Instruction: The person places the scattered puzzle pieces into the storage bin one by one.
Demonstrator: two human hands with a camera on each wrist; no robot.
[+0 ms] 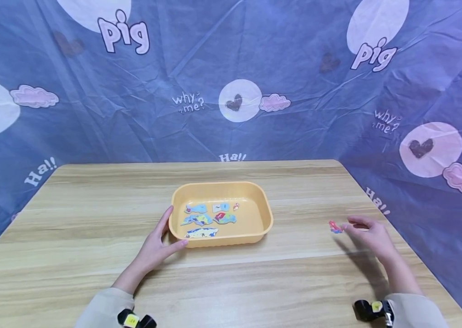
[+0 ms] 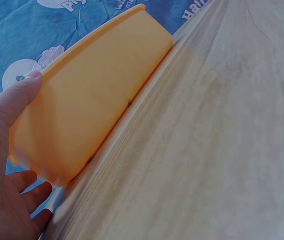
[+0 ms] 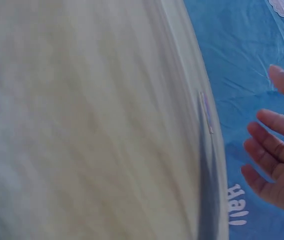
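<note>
A yellow plastic basin point(image 1: 267, 214) sits on the wooden table, with several flat printed cutouts like puzzle pieces point(image 1: 200, 219) lying inside it. At its near left corner my left hand point(image 1: 155, 246) holds the basin, thumb point(image 2: 29, 90) against the front rim and fingers around the left side. Off to the right, a small red and blue flat piece point(image 1: 335, 227) lies on the table. My right hand point(image 1: 372, 239) hovers just right of that piece; in the right wrist view its fingers point(image 3: 266, 145) are spread, loosely bent and apart from the thin piece point(image 3: 207, 112).
The wood-grain table point(image 1: 288, 291) spreads around the basin. Behind and to the right hangs a blue printed cloth point(image 1: 198, 54) that meets the table edges. Black wrist cameras point(image 1: 372, 310) sit on both sleeves.
</note>
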